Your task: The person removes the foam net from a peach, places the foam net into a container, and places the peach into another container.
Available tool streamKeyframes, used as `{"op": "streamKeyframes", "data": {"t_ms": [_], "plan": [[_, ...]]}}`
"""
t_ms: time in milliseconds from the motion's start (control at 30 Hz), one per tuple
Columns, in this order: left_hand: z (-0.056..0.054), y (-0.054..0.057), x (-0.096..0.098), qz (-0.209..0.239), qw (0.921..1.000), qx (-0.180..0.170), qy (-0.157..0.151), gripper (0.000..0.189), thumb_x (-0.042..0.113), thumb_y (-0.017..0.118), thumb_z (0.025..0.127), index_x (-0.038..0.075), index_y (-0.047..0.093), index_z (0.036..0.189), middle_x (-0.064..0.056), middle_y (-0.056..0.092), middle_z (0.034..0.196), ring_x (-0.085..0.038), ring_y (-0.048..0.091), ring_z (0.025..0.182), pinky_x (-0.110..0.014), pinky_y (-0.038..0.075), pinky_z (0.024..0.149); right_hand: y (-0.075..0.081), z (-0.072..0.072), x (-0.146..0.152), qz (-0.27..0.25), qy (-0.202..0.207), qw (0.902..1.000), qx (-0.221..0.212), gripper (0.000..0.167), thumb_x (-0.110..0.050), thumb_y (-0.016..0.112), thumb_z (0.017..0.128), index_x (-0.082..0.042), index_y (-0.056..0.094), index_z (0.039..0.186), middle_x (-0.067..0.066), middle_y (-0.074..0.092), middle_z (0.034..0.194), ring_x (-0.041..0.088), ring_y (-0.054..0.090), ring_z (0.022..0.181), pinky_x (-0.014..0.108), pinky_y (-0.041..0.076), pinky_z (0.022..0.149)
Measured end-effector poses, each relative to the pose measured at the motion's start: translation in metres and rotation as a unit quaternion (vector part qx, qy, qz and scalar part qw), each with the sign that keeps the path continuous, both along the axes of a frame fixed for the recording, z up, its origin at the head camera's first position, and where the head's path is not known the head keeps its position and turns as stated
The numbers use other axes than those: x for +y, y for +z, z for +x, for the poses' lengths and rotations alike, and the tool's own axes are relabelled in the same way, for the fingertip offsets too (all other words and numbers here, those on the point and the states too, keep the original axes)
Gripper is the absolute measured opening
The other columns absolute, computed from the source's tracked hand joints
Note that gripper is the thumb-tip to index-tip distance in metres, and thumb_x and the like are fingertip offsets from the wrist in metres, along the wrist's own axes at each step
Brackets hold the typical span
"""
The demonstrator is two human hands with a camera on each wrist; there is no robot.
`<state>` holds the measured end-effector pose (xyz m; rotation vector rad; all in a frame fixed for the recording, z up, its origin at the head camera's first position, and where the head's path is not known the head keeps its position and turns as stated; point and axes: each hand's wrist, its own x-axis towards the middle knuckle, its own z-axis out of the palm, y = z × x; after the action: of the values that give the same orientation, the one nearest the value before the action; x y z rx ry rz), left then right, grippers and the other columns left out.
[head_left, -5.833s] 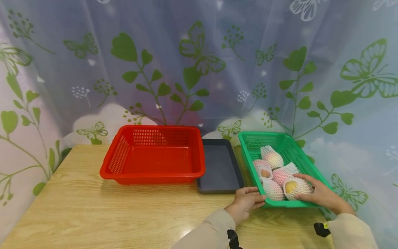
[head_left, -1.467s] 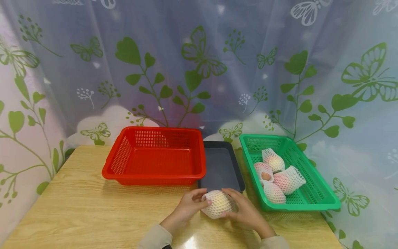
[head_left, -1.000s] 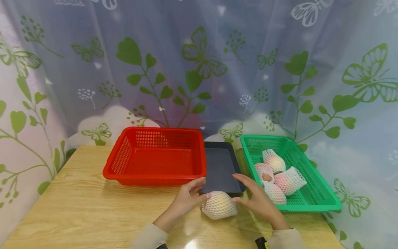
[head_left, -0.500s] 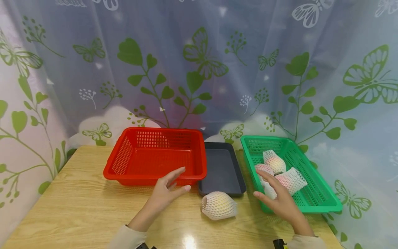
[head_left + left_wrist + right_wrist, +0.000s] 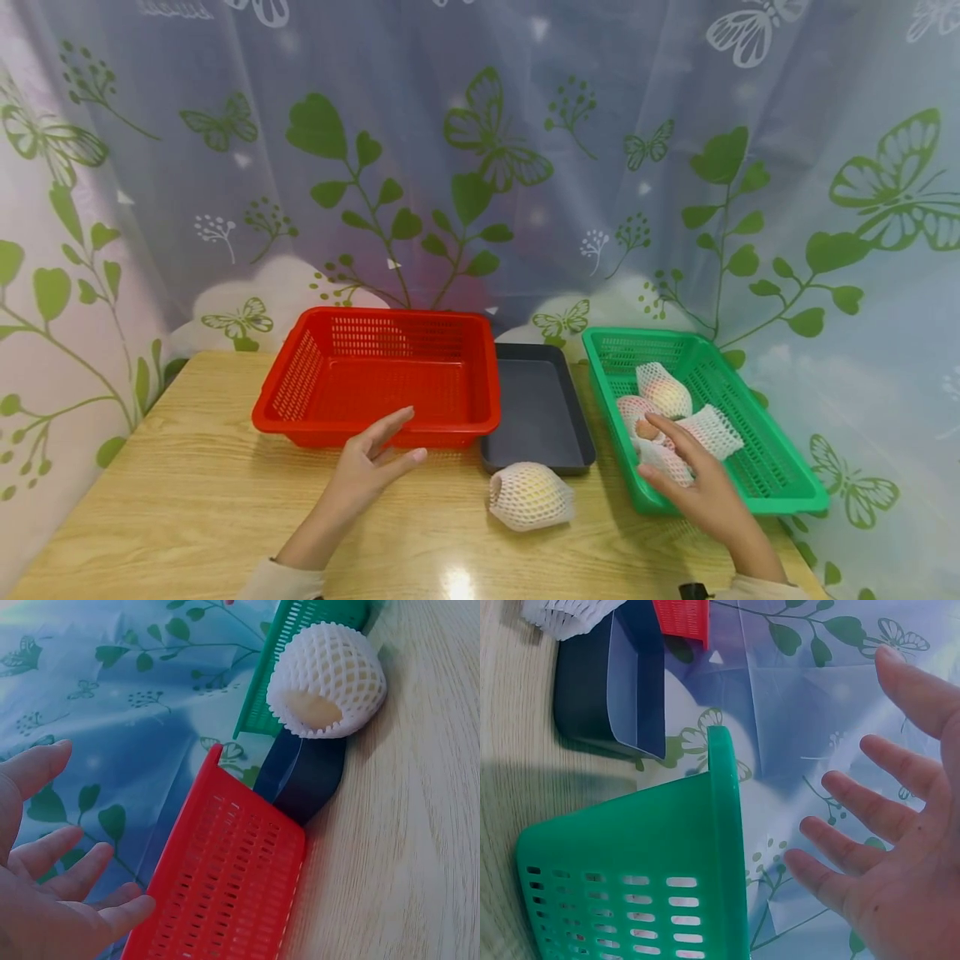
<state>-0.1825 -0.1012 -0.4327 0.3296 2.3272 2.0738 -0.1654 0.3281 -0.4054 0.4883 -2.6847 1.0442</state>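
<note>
A pale yellow fruit in a white foam net sleeve lies on the wooden table in front of the dark grey tray; neither hand touches it. To its left, my left hand hovers before the red basket with fingers spread and nothing held. My right hand, also holding nothing, is over the near side of the green basket, fingers spread. Several netted fruits lie in that basket, partly hidden by the hand. Both wrist views show the hands' fingers extended and apart from the baskets.
The red basket, grey tray and green basket stand in a row along the table's back, before a patterned curtain. Bare wooden tabletop extends at the front left.
My right hand gripped the netted fruit in the green basket earlier. Both hands later held it at the tray's front, then let go. Since then they have moved apart, left and right.
</note>
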Motion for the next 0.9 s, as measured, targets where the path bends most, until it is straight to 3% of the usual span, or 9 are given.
{"op": "streamKeyframes", "data": {"t_ms": [167,433,667,900], "plan": [[-0.001,-0.001,0.007,0.010,0.9998,-0.013,-0.007,0.062,0.020,0.075,0.083,0.013,0.050,0.139,-0.005,0.046,0.145,-0.025,0.033,0.140,-0.050,0.028,0.113,0.001,0.001,-0.003,-0.002,0.003,1.0000,-0.005,0.065,-0.017,0.066,0.091,-0.027,0.035,0.148,0.012,0.035,0.151,-0.001,0.030,0.131,0.062,0.038,0.097],[-0.004,-0.001,0.022,0.021,0.9991,-0.017,-0.032,0.062,0.017,0.075,0.083,0.013,0.050,0.139,-0.007,0.046,0.145,-0.026,0.034,0.139,-0.051,0.029,0.112,0.000,-0.004,-0.010,-0.006,0.017,0.9998,-0.011,0.065,-0.019,0.066,0.091,-0.027,0.035,0.147,0.011,0.036,0.151,0.037,0.038,0.130,0.066,0.036,0.096],[-0.006,-0.002,0.036,0.019,0.9982,-0.026,-0.051,0.059,0.019,0.077,0.082,0.016,0.054,0.137,-0.008,0.047,0.144,-0.031,0.037,0.137,-0.053,0.032,0.110,-0.007,-0.012,-0.019,0.001,0.038,0.9993,-0.005,0.066,-0.020,0.068,0.090,-0.022,0.036,0.148,0.013,0.036,0.151,0.040,0.037,0.131,0.064,0.038,0.097],[-0.007,-0.010,0.054,0.017,0.9947,-0.002,-0.101,0.060,0.016,0.074,0.084,0.006,0.050,0.138,-0.014,0.047,0.143,-0.036,0.037,0.136,-0.055,0.028,0.111,-0.015,-0.015,-0.034,0.006,0.082,0.9965,0.015,0.067,-0.016,0.070,0.087,-0.016,0.039,0.146,0.016,0.038,0.149,0.048,0.030,0.134,0.068,0.037,0.094]]}}
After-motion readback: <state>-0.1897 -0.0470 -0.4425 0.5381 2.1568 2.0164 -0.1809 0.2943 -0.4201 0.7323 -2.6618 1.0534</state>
